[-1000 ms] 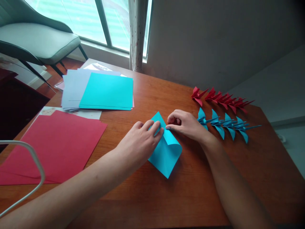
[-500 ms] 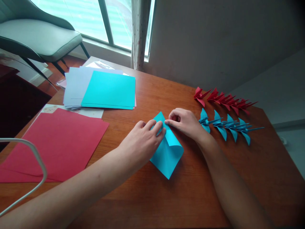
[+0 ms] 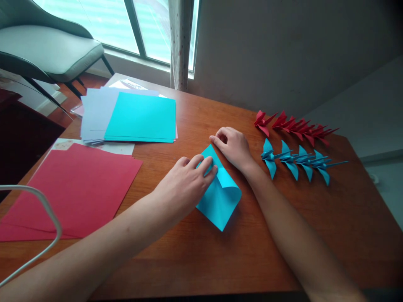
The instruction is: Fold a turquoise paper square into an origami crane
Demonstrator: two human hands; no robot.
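Note:
A light-blue sheet of origami paper (image 3: 217, 205) lies on the table with one corner pointing toward me. Its right side is folded inward, flat near the far tip and still curling up at the right corner. My left hand (image 3: 197, 176) rests over the upper left of the sheet, fingers bent and pressing the folded flap down. Part of the sheet is hidden under that hand. Just beyond the far tip is my right hand (image 3: 232, 147), its fingers curled in and thumb against the forefinger, with nothing visible in them.
Blue paper cranes (image 3: 294, 161) and red paper cranes (image 3: 300, 128) stand in rows at the right. A stack of blue sheets (image 3: 141, 119) lies on white paper (image 3: 94, 113) at the back left. Red sheets (image 3: 75, 193) lie at left, near a white cable (image 3: 50, 209).
My right hand has slid along the folded edge, away from me and slightly left, past the paper's far tip. My left hand keeps its place on the sheet. The view has shifted slightly.

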